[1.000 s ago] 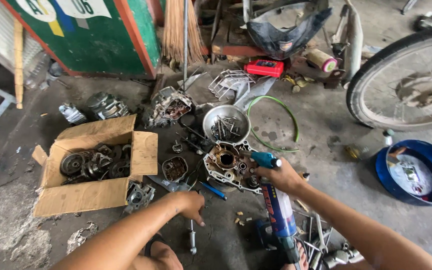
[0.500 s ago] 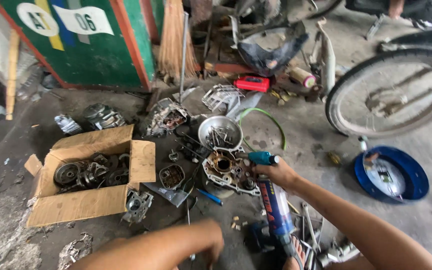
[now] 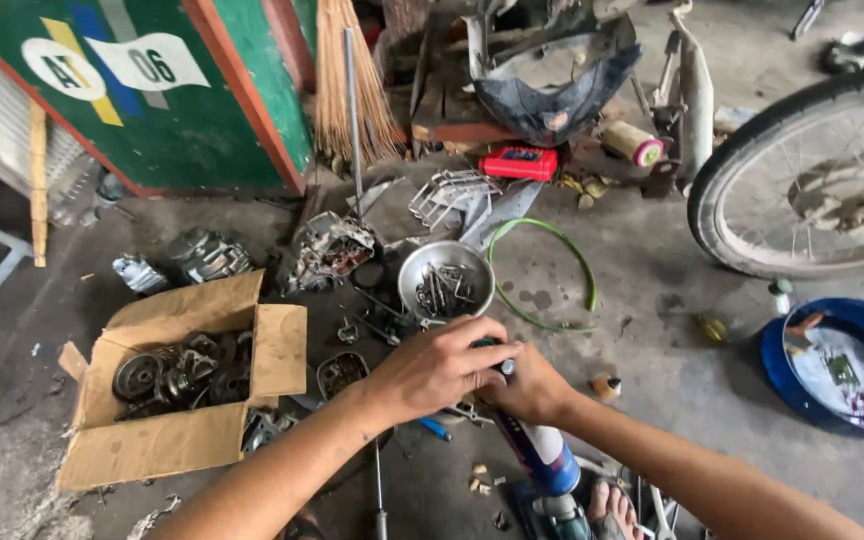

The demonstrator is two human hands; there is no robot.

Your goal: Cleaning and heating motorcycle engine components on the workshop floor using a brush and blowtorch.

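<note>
My right hand (image 3: 530, 388) grips the upper part of a blue spray can (image 3: 542, 452), which stands tilted over the concrete floor. My left hand (image 3: 440, 365) lies over the can's top, its fingers closed around the nozzle end and touching my right hand. Both hands hide the engine casing that lay just under them. Right behind my hands stands a metal bowl (image 3: 446, 279) with bolts and small tools in it. A green hoop (image 3: 544, 276) lies beside the bowl.
An open cardboard box (image 3: 184, 388) of greasy engine parts sits to the left. More engine parts (image 3: 328, 248) lie behind it. A blue basin (image 3: 840, 366) stands at right, a bicycle wheel (image 3: 810, 178) beyond it. My foot (image 3: 610, 508) shows at the bottom.
My left hand rose from near the floor at lower left and came onto the top of the spray can. The right hand kept its hold on the can. The camera moved closer.
</note>
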